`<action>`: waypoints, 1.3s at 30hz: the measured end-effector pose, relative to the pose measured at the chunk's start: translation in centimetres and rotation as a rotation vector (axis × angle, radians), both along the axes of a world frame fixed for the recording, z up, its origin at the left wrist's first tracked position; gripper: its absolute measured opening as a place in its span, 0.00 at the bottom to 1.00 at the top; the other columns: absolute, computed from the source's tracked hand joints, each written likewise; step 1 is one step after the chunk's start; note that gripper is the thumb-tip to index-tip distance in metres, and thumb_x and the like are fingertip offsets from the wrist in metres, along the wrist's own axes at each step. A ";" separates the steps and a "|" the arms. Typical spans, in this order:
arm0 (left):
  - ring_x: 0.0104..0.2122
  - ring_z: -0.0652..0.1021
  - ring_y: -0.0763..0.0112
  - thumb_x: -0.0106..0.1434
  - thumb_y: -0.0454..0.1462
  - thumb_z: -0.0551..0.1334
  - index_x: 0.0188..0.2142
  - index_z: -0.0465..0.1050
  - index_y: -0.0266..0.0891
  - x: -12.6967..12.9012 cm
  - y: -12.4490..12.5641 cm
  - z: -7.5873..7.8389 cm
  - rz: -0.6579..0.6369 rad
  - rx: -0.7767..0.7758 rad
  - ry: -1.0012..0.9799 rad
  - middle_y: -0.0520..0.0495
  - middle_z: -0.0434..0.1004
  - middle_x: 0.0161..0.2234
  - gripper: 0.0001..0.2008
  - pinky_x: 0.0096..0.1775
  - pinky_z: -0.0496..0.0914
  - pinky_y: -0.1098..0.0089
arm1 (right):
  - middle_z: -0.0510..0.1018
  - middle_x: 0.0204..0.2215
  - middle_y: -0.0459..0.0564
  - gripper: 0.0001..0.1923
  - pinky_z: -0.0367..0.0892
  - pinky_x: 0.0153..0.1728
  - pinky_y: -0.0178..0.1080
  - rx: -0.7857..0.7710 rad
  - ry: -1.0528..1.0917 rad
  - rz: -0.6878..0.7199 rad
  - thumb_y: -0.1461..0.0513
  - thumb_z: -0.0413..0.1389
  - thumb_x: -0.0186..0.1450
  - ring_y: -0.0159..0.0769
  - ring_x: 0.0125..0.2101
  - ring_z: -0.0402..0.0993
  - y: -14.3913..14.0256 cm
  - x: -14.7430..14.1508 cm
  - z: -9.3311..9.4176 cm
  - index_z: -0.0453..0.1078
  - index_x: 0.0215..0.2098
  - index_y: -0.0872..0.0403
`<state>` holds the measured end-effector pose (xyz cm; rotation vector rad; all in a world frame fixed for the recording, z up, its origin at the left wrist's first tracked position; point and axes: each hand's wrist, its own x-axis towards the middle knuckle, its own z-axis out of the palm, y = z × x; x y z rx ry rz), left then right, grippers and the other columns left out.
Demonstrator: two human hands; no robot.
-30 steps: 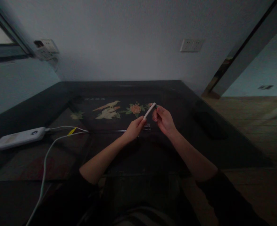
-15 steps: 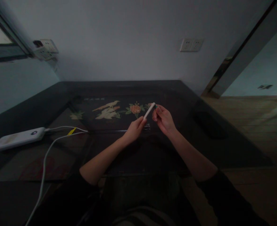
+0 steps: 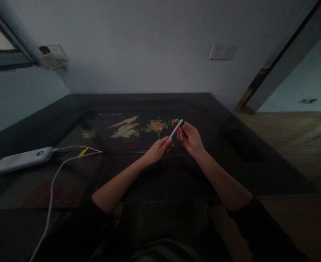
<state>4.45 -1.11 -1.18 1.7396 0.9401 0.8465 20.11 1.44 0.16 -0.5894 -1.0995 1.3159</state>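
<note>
A slim white stick [image 3: 176, 130] slants up to the right over the dark table, its lower end held in my left hand [image 3: 160, 146], whose fingers are closed around it. At its upper end, my right hand [image 3: 190, 138] has its fingers curled in a pinch, close against the tip. A small bit of pink and teal [image 3: 178, 120] shows beside that tip, too small to name. What the right fingertips hold, if anything, is hidden.
A dark glossy table [image 3: 193, 174] bears a flower-and-bird picture [image 3: 127, 128]. On the left lies a white power bank [image 3: 22, 160] with a white cable [image 3: 51, 193]. A dark flat object [image 3: 245, 145] lies at right. Wall sockets [image 3: 223, 52] are behind.
The stick's upper end has shifted slightly right, towards my right fingers. The pink and teal bit now shows left of the tip; before, a green bit showed right of it.
</note>
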 end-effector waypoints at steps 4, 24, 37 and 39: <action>0.20 0.60 0.77 0.67 0.50 0.48 0.30 0.59 0.39 -0.1 0.2 0.0 0.038 0.000 0.007 0.56 0.56 0.21 0.18 0.22 0.55 0.75 | 0.62 0.17 0.39 0.22 0.51 0.20 0.35 0.020 -0.015 0.001 0.46 0.63 0.56 0.26 0.18 0.53 0.0 0.0 -0.1 0.75 0.40 0.53; 0.22 0.62 0.77 0.68 0.44 0.49 0.31 0.59 0.39 0.1 -0.1 -0.3 0.135 0.071 0.052 0.56 0.58 0.22 0.13 0.25 0.56 0.75 | 0.63 0.16 0.38 0.19 0.53 0.19 0.34 0.022 -0.007 0.013 0.48 0.65 0.55 0.25 0.17 0.55 0.4 0.2 -0.3 0.74 0.38 0.52; 0.21 0.62 0.77 0.68 0.45 0.48 0.30 0.59 0.39 -0.2 0.3 -0.3 0.092 0.084 0.050 0.55 0.58 0.22 0.15 0.25 0.57 0.74 | 0.63 0.16 0.39 0.20 0.51 0.21 0.35 0.028 -0.010 0.021 0.49 0.64 0.57 0.25 0.18 0.54 0.5 0.3 -0.4 0.76 0.40 0.53; 0.21 0.61 0.77 0.68 0.46 0.48 0.29 0.59 0.39 -0.2 0.6 -0.5 0.121 0.086 0.035 0.56 0.58 0.21 0.15 0.25 0.56 0.74 | 0.63 0.16 0.39 0.20 0.50 0.20 0.35 0.025 -0.007 0.022 0.49 0.64 0.56 0.25 0.18 0.54 0.6 0.3 -0.5 0.75 0.39 0.53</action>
